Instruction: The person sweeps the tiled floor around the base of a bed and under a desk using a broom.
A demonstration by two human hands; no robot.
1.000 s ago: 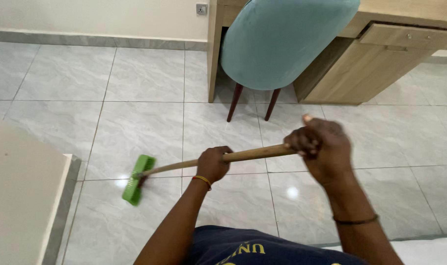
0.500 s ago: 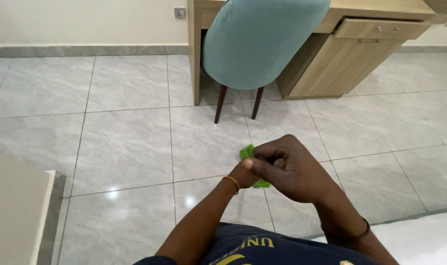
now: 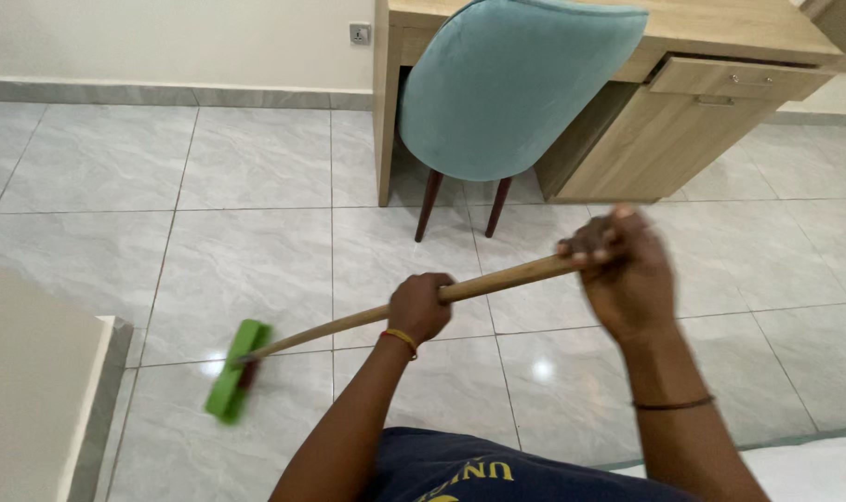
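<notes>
The broom (image 3: pixel 367 319) lies at a slant across the middle of the scene: its wooden handle (image 3: pixel 497 281) runs from upper right down to lower left, and its green brush head (image 3: pixel 230 383) rests on the grey tiled floor (image 3: pixel 256 158) at the near left, slightly blurred. I hold the handle with 2 hands. My left hand (image 3: pixel 419 308) grips the shaft near its midpoint, fingers wrapped fully around the wood; a thin orange band sits on that wrist. My right hand (image 3: pixel 623 270) closes over the top end of the handle, fingers curled tight on it, thumb raised at the far side; a dark band sits on that forearm. The 2 hands are well apart along the shaft.

Far of the hands, a teal upholstered chair (image 3: pixel 511 88) with dark legs stands pushed against a light wooden desk (image 3: pixel 748 37). The desk has a drawer (image 3: pixel 734 79) at the far right, standing slightly open. A wall socket (image 3: pixel 359 34) sits on the far wall, left of the desk. At the near left edge, the corner of a pale surface (image 3: pixel 33 381) enters the scene, just left of the brush head.
</notes>
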